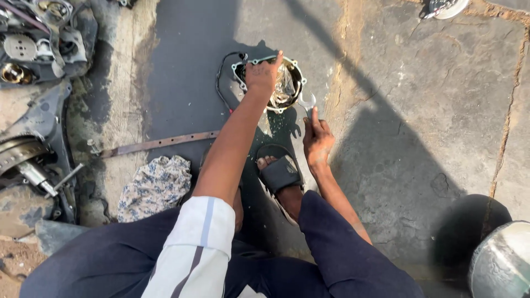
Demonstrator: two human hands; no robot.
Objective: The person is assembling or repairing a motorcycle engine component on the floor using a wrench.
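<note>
A round metal engine cover (287,83) with copper windings inside lies on the dark pavement ahead of me, a black cable (221,77) looping off its left side. My left hand (261,73) presses down on its left rim, fingers closed over the edge. My right hand (317,141) is just right of and below the cover, gripping a small silver open-end wrench (306,102) whose jaw touches the cover's lower right rim. My sandalled foot (280,174) rests below the cover.
Dismantled engine parts (38,38) and a casing with a shaft (38,165) lie along the left edge. A flat rusty metal strip (160,143) and a patterned rag (154,187) sit left of my leg. A shiny round object (502,265) is at the bottom right.
</note>
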